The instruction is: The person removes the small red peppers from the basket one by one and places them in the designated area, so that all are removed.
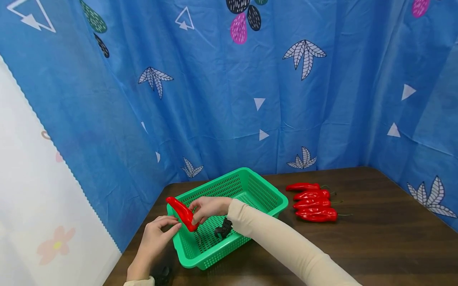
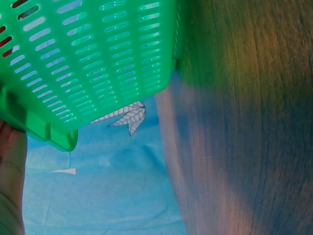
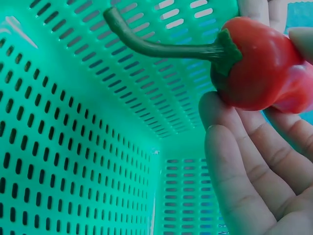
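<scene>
A long red chili pepper [image 1: 181, 212] with a green stem is held in my right hand [image 1: 209, 208], above the left end of a green plastic basket [image 1: 222, 260]. In the right wrist view, the fingers [image 3: 234, 156] curl under the red pepper [image 3: 259, 63], and its bent stem points into the basket [image 3: 98, 122]. My left hand [image 1: 157, 234] grips the basket's left rim with thumb and fingers, close to the pepper. From the left wrist, part of that hand [image 2: 11, 171] shows against the outside of the basket rim [image 2: 39, 127].
Several red peppers [image 1: 315, 202] lie in a stacked row on the dark wooden table [image 1: 386, 238], right of the basket. A blue patterned curtain [image 1: 232, 99] hangs behind the table. A white cloth [image 1: 46, 198] hangs at the left.
</scene>
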The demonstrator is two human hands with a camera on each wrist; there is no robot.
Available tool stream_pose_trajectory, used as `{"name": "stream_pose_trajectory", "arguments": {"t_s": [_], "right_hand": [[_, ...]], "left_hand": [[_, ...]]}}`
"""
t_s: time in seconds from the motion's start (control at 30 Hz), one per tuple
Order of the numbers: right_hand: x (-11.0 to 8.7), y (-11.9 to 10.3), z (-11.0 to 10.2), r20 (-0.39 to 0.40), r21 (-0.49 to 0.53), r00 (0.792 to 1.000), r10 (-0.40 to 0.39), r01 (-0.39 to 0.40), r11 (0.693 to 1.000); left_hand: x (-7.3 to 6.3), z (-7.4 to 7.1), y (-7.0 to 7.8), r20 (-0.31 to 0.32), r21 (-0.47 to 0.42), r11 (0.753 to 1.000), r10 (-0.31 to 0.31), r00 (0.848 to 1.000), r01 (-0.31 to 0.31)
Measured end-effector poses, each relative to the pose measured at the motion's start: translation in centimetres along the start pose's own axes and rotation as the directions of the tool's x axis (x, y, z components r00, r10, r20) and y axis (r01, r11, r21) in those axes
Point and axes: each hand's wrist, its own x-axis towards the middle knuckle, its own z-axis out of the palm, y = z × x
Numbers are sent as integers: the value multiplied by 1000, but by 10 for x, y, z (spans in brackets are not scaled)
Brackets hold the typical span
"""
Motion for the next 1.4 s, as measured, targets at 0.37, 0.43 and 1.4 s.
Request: {"name": "stream_pose_trajectory", "arguments": {"t_s": [0.37, 0.43, 1.4], "right_hand": [[-12, -6, -6, 21, 21, 997, -69, 69, 997], [-14, -6, -8, 18, 23, 997, -81, 80, 997], [-54, -9, -38, 1, 54, 989, -147, 147, 988]], "left_hand": [[1, -2, -1, -20, 10, 1000, 8, 1000, -8], [1, -1, -1, -17, 12, 1000, 11, 1000, -11], [0, 0, 4, 29, 6, 1000, -19, 999, 19]]}}
